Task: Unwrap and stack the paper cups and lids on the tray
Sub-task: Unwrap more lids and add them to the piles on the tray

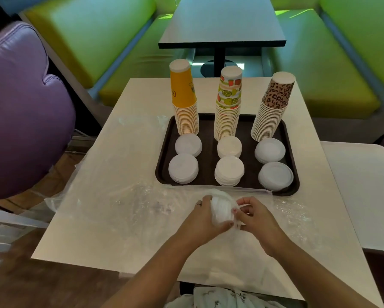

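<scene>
We see soft, even daylight, faint glare on the tabletop [142, 218], and wide-angle bending toward the frame's blurred edges.

Cups and lids sitting on one tray [162, 165]

Three cup stacks are standing: yellow [184, 101], fruit-print [227, 105], leopard-print [272, 107]. Six lid piles [183, 168] are lying there; a seventh, wrapped bundle [222, 211] is sitting between two hands.

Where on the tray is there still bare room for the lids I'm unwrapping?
The dark brown tray is crowded: three cup stacks behind, six white lid stacks in front. Only narrow strips lie bare between the columns. Both hands, left hand and right hand, grip the wrapped lid bundle.
</scene>
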